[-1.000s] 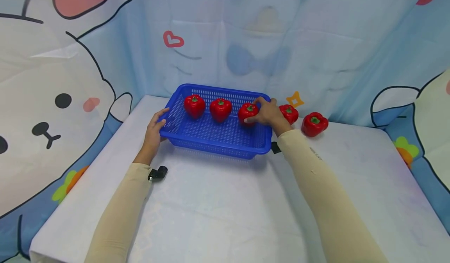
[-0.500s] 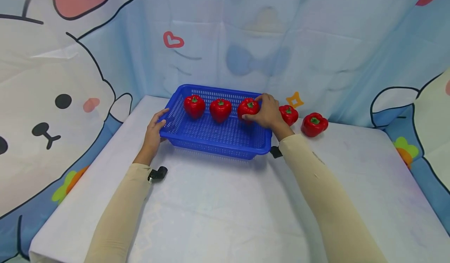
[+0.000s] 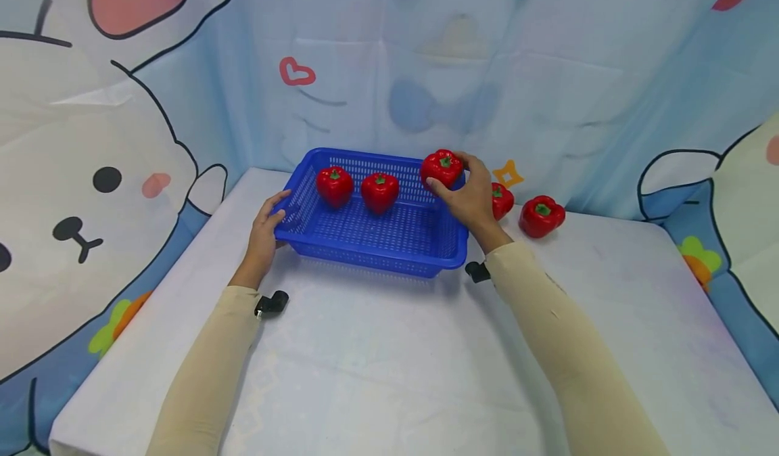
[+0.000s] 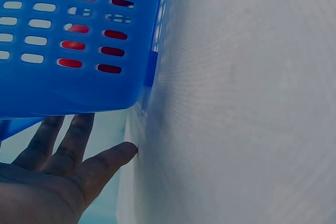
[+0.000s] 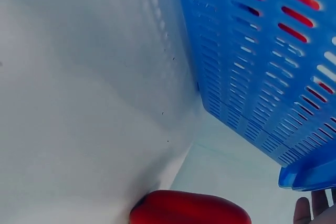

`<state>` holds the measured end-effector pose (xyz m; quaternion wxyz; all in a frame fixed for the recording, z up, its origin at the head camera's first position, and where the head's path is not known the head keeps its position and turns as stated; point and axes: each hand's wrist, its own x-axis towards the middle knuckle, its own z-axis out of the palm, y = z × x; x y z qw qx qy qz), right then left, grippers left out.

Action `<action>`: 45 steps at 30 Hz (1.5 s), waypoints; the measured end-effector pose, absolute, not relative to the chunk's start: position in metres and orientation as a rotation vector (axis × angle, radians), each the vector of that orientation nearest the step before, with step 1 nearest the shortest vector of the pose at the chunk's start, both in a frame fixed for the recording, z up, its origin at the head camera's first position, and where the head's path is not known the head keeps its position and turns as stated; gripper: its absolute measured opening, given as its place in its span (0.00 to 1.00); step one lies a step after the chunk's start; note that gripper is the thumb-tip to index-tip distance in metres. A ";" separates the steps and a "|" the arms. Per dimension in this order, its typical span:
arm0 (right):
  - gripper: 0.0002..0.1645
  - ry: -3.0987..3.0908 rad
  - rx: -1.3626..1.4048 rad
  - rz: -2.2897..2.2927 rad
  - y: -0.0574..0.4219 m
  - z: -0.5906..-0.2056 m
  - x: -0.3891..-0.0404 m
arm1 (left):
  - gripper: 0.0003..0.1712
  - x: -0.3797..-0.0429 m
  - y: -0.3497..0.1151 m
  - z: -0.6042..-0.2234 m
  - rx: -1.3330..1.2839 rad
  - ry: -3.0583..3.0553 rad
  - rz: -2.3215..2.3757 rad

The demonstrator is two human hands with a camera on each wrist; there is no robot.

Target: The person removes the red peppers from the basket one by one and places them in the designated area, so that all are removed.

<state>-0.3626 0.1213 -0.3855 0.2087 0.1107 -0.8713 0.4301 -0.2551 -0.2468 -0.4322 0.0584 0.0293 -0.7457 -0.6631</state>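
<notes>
A blue perforated plastic basket [image 3: 365, 253] stands on the white-covered table, with two red bell peppers [image 3: 380, 193] inside. My left hand [image 3: 262, 243] holds the basket's left end, fingers at the rim. Seen from the left wrist, two fingers [image 4: 73, 140] pass behind that rim and another sits lower, near the tabletop. With thumb and fingers, my right hand [image 3: 471, 195] grips a third red bell pepper [image 3: 442, 167] over the basket's back right corner, stem upward. Only a few fingertips [image 5: 319, 205] show in the right wrist view; the held pepper is hidden there.
Right of the basket, a red bell pepper [image 3: 502, 201] is partly covered by my right hand. Another bell pepper [image 3: 541, 216] lies just beyond it. A printed curtain [image 3: 365, 104] hangs behind the table [image 3: 365, 361]. Each wrist carries a small black camera [image 3: 272, 303].
My right hand has raised the third bell pepper from the basket's floor up to rim height, slightly back and to the right. The left hand and basket have stayed in place.
</notes>
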 end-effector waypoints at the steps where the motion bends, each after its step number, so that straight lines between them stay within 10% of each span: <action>1: 0.46 -2.384 0.310 1.213 0.122 -0.386 -0.361 | 0.27 -0.255 -0.247 -0.432 0.094 -2.265 -1.999; 17: 0.43 -2.025 0.096 1.309 0.211 -0.373 -0.354 | 0.27 -0.252 -0.247 -0.431 0.107 -2.267 -2.006; 30: 0.47 -2.250 -0.639 1.249 0.334 -0.391 -0.345 | 0.28 -0.252 -0.245 -0.429 0.087 -2.272 -2.020; 45: 0.52 -2.565 -0.705 1.147 0.355 -0.427 -0.342 | 0.27 -0.254 -0.246 -0.434 0.076 -2.226 -2.059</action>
